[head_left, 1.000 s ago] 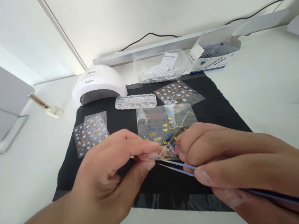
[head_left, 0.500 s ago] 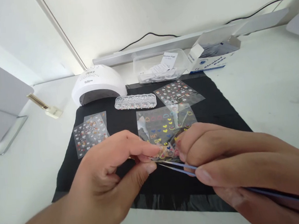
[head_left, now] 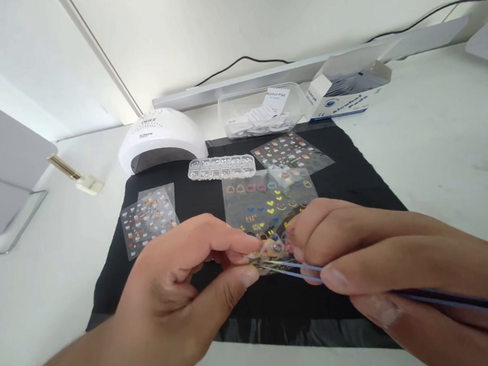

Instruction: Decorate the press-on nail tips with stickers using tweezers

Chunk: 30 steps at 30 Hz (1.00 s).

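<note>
A clear sheet of nail stickers (head_left: pixel 240 206) with hearts, smiles and small figures is held up between my hands. My left hand (head_left: pixel 179 274) pinches its near left edge between thumb and bent fingers. In my right hand (head_left: pixel 386 250) is a pair of blue tweezers (head_left: pixel 294 266), gripped between thumb and fingers. The tweezers' two tips are slightly apart and point left, close to my left thumb and the sheet's near edge. My right fingertips also meet the sheet's right side. Whether a sticker sits between the tips is too small to tell.
A black cloth (head_left: pixel 334 186) covers the table middle. On it lie more sticker sheets (head_left: pixel 148 220) and a rhinestone case (head_left: pixel 221 168). Behind stand a white nail lamp (head_left: pixel 160 130), a clear tub (head_left: pixel 230 124) and an alcohol pad box (head_left: pixel 348 102). A polish bottle (head_left: pixel 88 184) is at left.
The sheet has tilted, with less glare and its printed figures showing more clearly. The tweezers' tips have shifted slightly up and right from my left thumb. Both hands keep their hold.
</note>
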### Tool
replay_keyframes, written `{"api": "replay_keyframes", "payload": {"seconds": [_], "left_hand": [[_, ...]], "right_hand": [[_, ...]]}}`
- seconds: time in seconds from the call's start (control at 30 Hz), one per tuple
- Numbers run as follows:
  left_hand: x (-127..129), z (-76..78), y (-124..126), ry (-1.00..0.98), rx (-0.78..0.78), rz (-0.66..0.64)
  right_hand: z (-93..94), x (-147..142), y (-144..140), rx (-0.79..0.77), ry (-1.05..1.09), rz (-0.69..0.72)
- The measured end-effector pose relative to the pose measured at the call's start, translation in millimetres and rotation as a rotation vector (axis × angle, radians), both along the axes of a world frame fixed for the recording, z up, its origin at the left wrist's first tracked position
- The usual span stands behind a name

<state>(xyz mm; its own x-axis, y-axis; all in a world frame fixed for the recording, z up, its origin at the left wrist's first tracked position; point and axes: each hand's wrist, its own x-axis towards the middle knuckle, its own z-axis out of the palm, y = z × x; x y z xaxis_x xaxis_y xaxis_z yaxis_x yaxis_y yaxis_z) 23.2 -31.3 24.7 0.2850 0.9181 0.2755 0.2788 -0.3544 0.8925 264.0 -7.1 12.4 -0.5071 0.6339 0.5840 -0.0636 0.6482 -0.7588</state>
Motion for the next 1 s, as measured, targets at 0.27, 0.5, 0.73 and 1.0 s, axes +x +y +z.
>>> {"api": "replay_keyframes", "payload": {"seconds": [0.27, 0.5, 0.73, 1.0], "left_hand": [[-0.1, -0.7, 1.7, -0.015, 0.007, -0.002], [-1.2, -1.7, 2.6, -0.021, 0.026, -0.009], [0.4, -1.8, 3.3, -0.003, 0.085, -0.014], [4.2, 1.4, 1.7, 0.085, 0.203, 0.017]], "right_hand": [[-3.0, -1.9, 1.8, -0.056, 0.036, 0.073], [-2.5, -4.9, -0.6, -0.128, 0.108, 0.048], [-0.2, -1.6, 1.3, -0.152, 0.056, 0.066], [0.6, -6.5, 2.5, -0.063, 0.04, 0.011]]}}
